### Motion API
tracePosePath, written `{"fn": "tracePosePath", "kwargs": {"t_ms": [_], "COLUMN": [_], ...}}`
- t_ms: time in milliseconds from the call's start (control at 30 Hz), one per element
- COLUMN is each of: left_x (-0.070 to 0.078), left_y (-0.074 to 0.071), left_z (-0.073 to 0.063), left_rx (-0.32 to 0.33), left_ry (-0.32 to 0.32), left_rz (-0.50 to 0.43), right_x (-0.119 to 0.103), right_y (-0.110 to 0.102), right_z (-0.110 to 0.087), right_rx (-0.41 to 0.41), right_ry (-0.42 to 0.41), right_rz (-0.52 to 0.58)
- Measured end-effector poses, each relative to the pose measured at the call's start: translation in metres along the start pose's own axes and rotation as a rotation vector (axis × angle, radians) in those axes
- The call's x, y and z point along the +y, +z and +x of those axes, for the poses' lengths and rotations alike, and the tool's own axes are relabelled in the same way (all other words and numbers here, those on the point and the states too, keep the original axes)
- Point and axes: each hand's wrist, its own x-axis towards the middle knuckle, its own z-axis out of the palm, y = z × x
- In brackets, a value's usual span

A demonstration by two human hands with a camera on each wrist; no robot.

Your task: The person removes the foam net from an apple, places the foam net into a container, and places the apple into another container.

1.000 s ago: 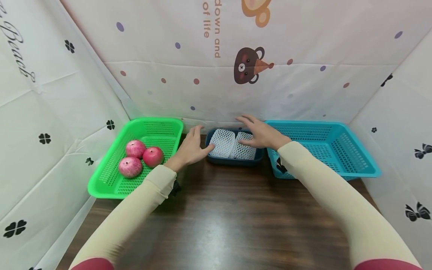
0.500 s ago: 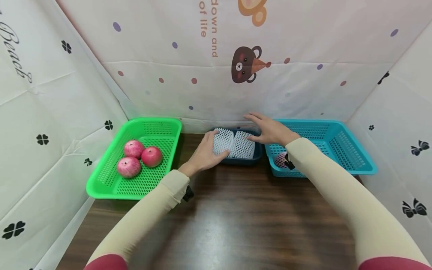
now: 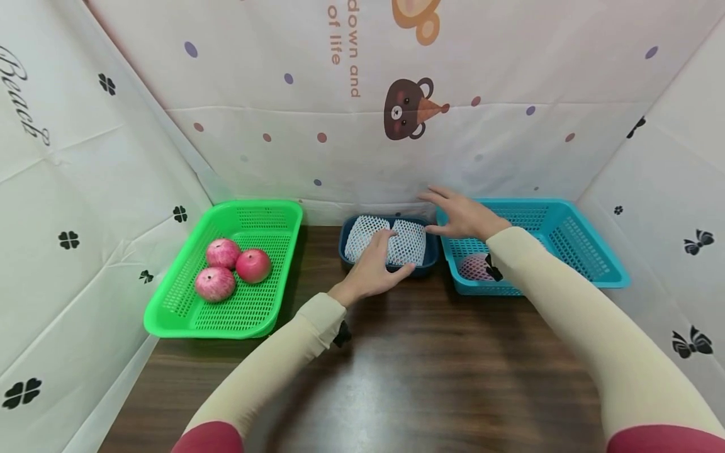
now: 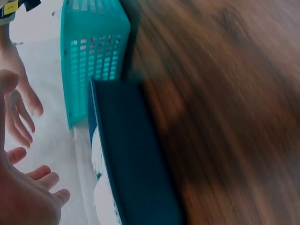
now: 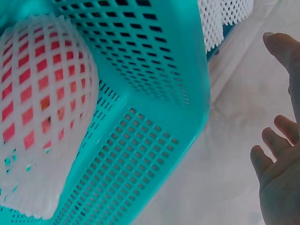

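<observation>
My left hand hovers with spread fingers over the front of a small dark blue box. White foam nets lie side by side in that box. My right hand, also holding nothing, is above the near-left corner of a turquoise basket, its fingers pointing toward the back wall. Inside that basket lies a red fruit in a white foam net, partly covered by my right wrist in the head view. Both hands appear at the left of the left wrist view, beside the box wall.
On the left a bright green basket holds a red fruit and two streaked pink ones. Everything stands on a dark wooden table. White printed cloth closes in the back and both sides.
My left hand has moved right, from beside the green basket to over the front of the box. My right hand has shifted right, off the box to the turquoise basket, uncovering the netted fruit.
</observation>
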Motion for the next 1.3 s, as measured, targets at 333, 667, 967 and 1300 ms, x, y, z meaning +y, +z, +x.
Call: {"fn": "tracePosePath", "kwargs": {"t_ms": [333, 667, 967, 1300], "left_x": [0.011, 0.021, 0.034, 0.043], "left_y": [0.023, 0.043, 0.058, 0.072], "left_z": [0.005, 0.01, 0.015, 0.021], "left_rx": [-0.036, -0.083, -0.113, -0.125], "left_ry": [0.007, 0.03, 0.05, 0.055], "left_rz": [-0.022, -0.065, -0.065, 0.01], "right_x": [0.006, 0.013, 0.022, 0.033], "right_y": [-0.002, -0.006, -0.011, -0.011], "right_z": [-0.003, -0.008, -0.017, -0.019], "right_rx": [0.006, -0.024, -0.116, -0.192], "right_ry": [0.02, 0.065, 0.058, 0.071], "right_rz": [-0.03, -0.036, -0.041, -0.043]}}
